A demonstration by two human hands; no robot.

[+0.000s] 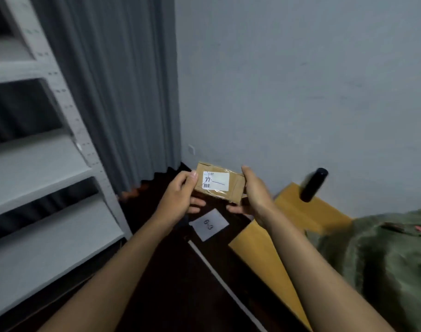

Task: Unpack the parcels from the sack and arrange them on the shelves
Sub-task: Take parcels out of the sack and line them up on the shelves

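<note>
A small brown cardboard parcel (pixel 231 188) with a white label marked "77-" is held up in front of me by both hands. My left hand (pixel 178 195) grips its left end, thumb on top and fingers underneath. My right hand (pixel 252 190) grips the right end the same way. The green sack (pixel 382 264) lies crumpled at the lower right. Grey metal shelves (pixel 37 164) stand at the left, with bare boards in view.
A grey curtain (pixel 123 92) hangs beside the shelves, next to a pale wall. On the dark floor lie a white paper marked "63" (pixel 208 224) and yellow envelopes or boxes (pixel 264 255). A black cylinder (pixel 313 184) stands tilted behind them.
</note>
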